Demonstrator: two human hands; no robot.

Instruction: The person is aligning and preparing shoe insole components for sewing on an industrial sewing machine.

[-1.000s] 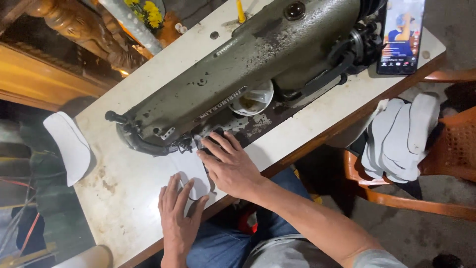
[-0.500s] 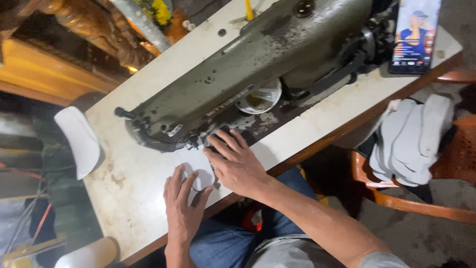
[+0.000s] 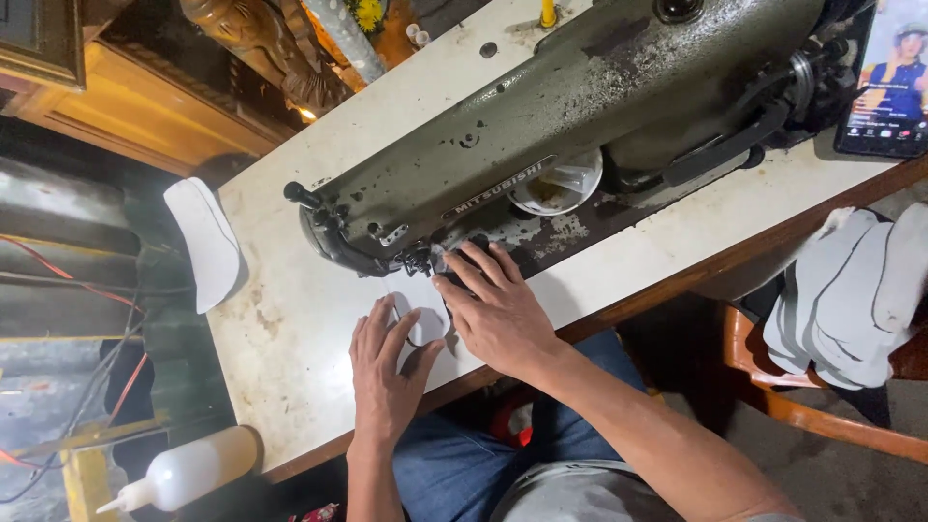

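Pressing flat, left hand [image 3: 385,372], right hand [image 3: 493,309] (fingers spread), white piece [image 3: 418,307]

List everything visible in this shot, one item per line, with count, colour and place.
Industrial metal sewing machine: one, olive-grey, lying across the table.
Worn laminate table: one, off-white, under the machine.
White fabric piece: one, white, beneath both hands at the needle.
White curved cut piece: one, white, overhanging the table's left edge.
Plastic squeeze bottle: one, translucent cream, below the table's near-left corner.
Smartphone: one, lit screen, table's far right.
Stack of grey cut pieces: one stack, grey, on an orange chair.
Left hand: flat on the fabric.
Right hand: flat, fingertips near the needle.
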